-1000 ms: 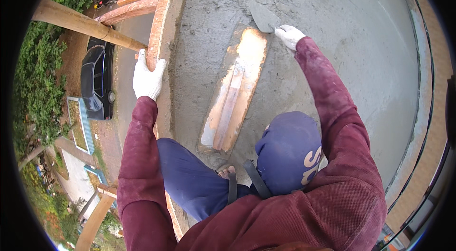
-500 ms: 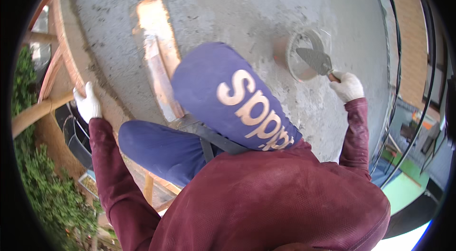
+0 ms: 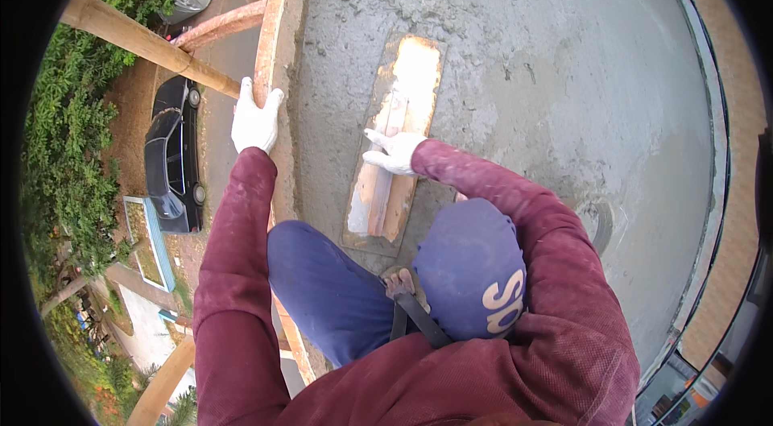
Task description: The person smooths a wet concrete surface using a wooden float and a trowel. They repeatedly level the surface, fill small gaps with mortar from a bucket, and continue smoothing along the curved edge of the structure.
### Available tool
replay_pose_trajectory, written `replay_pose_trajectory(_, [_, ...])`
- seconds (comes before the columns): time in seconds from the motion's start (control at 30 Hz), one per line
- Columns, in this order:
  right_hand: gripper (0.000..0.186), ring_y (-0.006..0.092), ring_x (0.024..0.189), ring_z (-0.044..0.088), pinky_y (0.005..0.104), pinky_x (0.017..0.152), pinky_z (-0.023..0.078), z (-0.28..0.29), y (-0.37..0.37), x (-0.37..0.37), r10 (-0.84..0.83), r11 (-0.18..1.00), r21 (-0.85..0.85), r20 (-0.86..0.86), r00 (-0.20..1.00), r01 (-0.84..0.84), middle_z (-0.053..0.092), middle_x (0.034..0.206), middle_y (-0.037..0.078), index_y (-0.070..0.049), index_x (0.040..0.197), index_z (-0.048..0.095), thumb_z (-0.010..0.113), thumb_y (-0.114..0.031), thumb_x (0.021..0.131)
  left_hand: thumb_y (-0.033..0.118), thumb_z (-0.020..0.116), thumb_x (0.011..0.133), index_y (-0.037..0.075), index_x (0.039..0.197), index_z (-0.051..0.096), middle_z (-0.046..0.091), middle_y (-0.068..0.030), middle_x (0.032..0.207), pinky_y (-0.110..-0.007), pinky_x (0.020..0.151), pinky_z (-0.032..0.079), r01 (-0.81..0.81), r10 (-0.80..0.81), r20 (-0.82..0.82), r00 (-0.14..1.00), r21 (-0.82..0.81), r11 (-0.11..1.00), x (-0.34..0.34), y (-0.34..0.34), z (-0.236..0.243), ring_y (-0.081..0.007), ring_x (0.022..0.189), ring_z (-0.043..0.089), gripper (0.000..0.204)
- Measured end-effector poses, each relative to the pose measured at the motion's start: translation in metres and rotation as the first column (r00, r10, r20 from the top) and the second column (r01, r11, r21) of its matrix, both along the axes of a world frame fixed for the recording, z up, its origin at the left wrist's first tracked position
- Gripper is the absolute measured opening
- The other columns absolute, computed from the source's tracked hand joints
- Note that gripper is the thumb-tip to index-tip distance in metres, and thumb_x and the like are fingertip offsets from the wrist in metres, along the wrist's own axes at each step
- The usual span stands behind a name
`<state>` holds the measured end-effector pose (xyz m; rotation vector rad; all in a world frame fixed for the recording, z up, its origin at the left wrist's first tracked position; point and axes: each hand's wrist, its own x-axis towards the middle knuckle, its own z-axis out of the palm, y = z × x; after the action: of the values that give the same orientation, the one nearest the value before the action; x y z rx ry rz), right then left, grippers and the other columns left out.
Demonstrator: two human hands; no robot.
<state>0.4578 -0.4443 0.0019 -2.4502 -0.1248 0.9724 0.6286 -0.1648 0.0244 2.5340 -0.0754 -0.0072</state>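
patchy, partly glossy float (image 3: 412,113); rough matt cement (image 3: 499,88); matt cloth sleeves (image 3: 235,265).

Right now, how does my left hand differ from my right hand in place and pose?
Place: the left hand is at the ledge, while the right hand is over the long float.
Pose: the left hand's fingers point forward; the right hand's fingers point leftward.
Both hands are gloved in white.
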Motion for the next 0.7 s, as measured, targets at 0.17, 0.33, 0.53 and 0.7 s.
replay_pose_trajectory(0.17, [0.065,0.0435,0.114,0.069,0.0482,0.102,0.053,-0.003,0.026,-0.005,-0.058,0.995,-0.084,0.030,0.998,0.060,0.072,0.123,0.026,-0.011,0.150,0.053,0.055,-0.055,0.101,0.043,0.072,0.096,0.000,0.161,0.038,0.047,-0.0211,0.162,-0.038,0.122,0.036,-0.029,0.028,-0.066,0.997,-0.013,1.000,-0.013,0.009,0.023,-0.0330,0.148,0.048,0.085])
replay_pose_trajectory(0.33, [0.048,0.0400,0.106,0.072,0.0451,0.095,0.056,0.020,-0.021,-0.049,-0.413,0.908,0.139,0.155,0.897,0.394,0.074,0.112,0.023,-0.016,0.136,0.064,0.066,-0.044,0.096,0.043,0.070,0.096,0.001,0.161,0.038,0.047,-0.0195,0.163,-0.037,0.123,0.035,-0.015,0.014,-0.023,1.000,-0.052,0.999,-0.005,0.013,0.007,-0.0316,0.149,0.048,0.084])
replay_pose_trajectory(0.53, [0.048,0.0416,0.104,0.069,0.0484,0.096,0.054,0.037,-0.133,0.020,-0.609,0.751,0.168,0.549,0.572,0.639,0.070,0.106,0.025,-0.023,0.138,0.064,0.063,-0.024,0.090,0.049,0.068,0.096,0.002,0.161,0.040,0.048,-0.0184,0.162,-0.037,0.124,0.034,-0.022,0.022,-0.012,1.000,0.002,1.000,-0.004,0.015,0.010,-0.0315,0.149,0.048,0.084])
replay_pose_trajectory(0.7, [0.083,0.0467,0.105,0.071,0.0533,0.096,0.055,0.023,-0.268,0.090,-0.400,0.710,-0.324,0.544,0.737,0.625,0.072,0.116,0.028,-0.035,0.165,0.030,0.059,-0.026,0.088,0.048,0.068,0.097,0.001,0.161,0.040,0.047,-0.0197,0.162,-0.037,0.125,0.033,-0.030,0.031,-0.032,0.999,0.036,0.999,0.001,0.010,0.007,-0.0318,0.151,0.045,0.083])
